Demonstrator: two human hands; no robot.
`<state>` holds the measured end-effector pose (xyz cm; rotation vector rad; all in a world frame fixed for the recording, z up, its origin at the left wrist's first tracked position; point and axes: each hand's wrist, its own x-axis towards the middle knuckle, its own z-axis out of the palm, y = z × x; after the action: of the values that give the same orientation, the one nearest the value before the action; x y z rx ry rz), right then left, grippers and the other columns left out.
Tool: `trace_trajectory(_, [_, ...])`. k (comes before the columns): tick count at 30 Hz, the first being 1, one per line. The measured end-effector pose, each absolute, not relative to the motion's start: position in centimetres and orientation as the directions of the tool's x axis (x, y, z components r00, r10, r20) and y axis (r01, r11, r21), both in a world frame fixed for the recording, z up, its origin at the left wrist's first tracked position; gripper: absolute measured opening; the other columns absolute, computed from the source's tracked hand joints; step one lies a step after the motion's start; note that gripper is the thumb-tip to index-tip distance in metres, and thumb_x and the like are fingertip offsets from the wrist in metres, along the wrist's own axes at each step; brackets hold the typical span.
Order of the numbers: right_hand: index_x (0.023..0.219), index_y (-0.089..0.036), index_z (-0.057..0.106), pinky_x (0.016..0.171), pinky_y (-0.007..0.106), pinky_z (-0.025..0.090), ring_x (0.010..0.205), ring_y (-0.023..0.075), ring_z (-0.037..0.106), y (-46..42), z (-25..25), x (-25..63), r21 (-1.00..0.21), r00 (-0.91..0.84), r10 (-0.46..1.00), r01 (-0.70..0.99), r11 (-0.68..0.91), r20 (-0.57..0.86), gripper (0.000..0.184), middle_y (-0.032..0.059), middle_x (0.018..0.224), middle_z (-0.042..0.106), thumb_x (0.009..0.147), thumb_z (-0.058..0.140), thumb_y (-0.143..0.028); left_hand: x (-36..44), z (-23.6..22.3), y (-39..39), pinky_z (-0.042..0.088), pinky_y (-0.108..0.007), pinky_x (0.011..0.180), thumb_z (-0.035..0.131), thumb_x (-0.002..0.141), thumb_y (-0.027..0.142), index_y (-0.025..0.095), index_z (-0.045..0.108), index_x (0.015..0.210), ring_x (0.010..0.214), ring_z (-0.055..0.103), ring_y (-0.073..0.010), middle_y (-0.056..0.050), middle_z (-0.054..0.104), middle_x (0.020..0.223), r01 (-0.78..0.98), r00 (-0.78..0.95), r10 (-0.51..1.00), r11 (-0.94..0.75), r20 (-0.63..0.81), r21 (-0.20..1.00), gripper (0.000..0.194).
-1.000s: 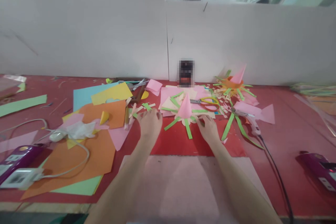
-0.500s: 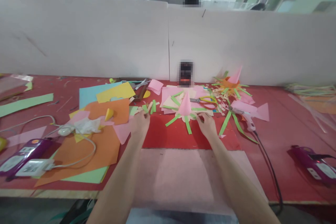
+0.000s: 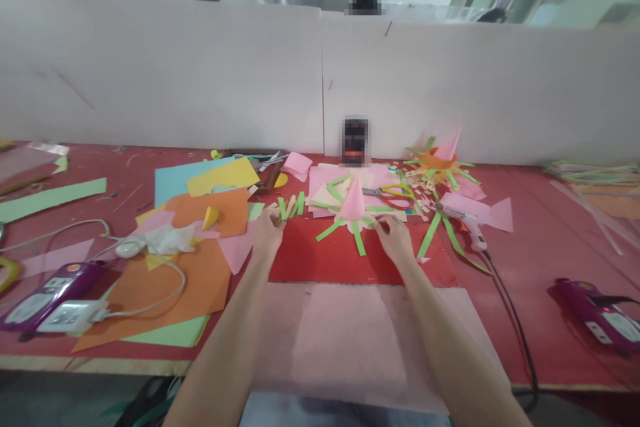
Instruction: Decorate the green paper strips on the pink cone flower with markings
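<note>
A pink paper cone [image 3: 353, 200] stands upright on a pale scalloped paper base [image 3: 354, 226], with green strips fanning out from it, over a red sheet [image 3: 325, 260]. My right hand [image 3: 394, 235] is closed at the base's right side, its fingertips pinching the end of a green strip [image 3: 369, 221]. To the left, my left hand [image 3: 269, 230] has its fingers closed around a small cream paper piece with short green paper strips [image 3: 300, 204] at its far side. The fingers partly hide that piece.
Behind the cone lie scissors [image 3: 387, 193] on paper sheets. A glue gun [image 3: 473, 227] with a black cord lies right, near a finished-looking cone flower [image 3: 440, 157]. Orange paper [image 3: 170, 293], a white cable and a purple power strip [image 3: 55, 293] are left. A white partition [image 3: 200, 73] stands behind.
The green strips at my left hand have tilted and shifted slightly right. My right hand and the pink cone stay in place. The view has moved slightly.
</note>
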<state>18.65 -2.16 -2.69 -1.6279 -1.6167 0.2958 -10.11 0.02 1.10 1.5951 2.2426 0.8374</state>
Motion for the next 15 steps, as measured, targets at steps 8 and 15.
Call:
trace_trajectory(8, [0.074, -0.019, 0.056, 0.078, 0.036, 0.042, 0.086, 0.0218, 0.056, -2.0, -2.5, 18.5, -0.672, 0.173, 0.899, 0.723, 0.161, 0.402, 0.024, 0.0091, 0.092, 0.064, 0.081, 0.043, -0.037, -9.3, 1.9, -0.5, 0.048, -0.037, 0.072, 0.045, 0.087, 0.032, 0.012, 0.049, 0.105, 0.084, 0.057, -0.0189, -0.009, 0.057, 0.096, 0.688, -0.509, 0.849, 0.304, 0.140, 0.659, 0.027])
trace_trajectory(15, [0.089, -0.019, 0.057, 0.070, 0.029, 0.046, 0.073, 0.0167, 0.059, -3.8, 0.0, 17.7, -0.653, 0.199, 0.798, 0.699, 0.291, 0.569, 0.023, 0.0049, 0.077, 0.063, 0.085, 0.040, -0.033, -5.3, 3.3, -2.4, 0.044, -0.028, 0.069, 0.039, 0.086, 0.033, 0.021, 0.042, 0.090, 0.080, 0.058, -0.0159, -0.004, 0.056, 0.087, 0.695, -0.254, 0.926, -0.026, 0.279, 0.719, 0.013])
